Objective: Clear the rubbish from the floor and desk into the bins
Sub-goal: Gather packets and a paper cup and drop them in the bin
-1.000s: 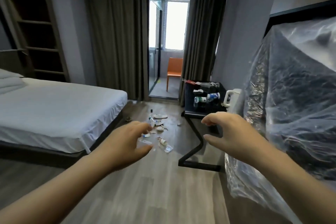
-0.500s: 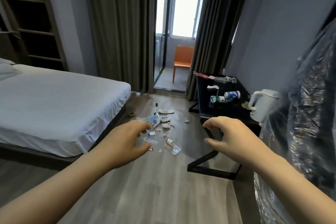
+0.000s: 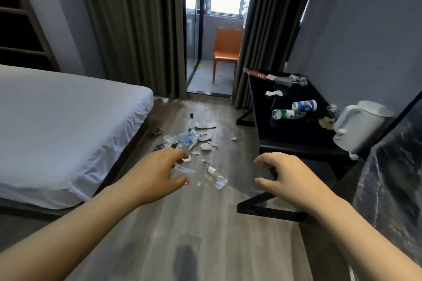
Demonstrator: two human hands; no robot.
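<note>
Rubbish lies scattered on the wooden floor ahead: a crushed plastic bottle (image 3: 185,138), a paper cup (image 3: 212,170), white wrappers and a white slipper (image 3: 205,125). On the black desk (image 3: 294,143) at the right lie two plastic bottles (image 3: 288,114), crumpled tissue (image 3: 273,93) and more scraps. My left hand (image 3: 157,174) and my right hand (image 3: 285,178) are both held out in front of me, fingers apart and curled, holding nothing. No bin shows in this view.
A bed with a white sheet (image 3: 59,130) fills the left. A white kettle (image 3: 359,129) stands on the desk's near right corner. A clear plastic sheet (image 3: 392,189) covers something at the far right. Dark curtains frame a doorway to an orange chair (image 3: 227,52).
The view has moved forward and turned right; the floor rubbish and the desk are closer and the desk top shows more fully. Both hands stay held out, empty.
</note>
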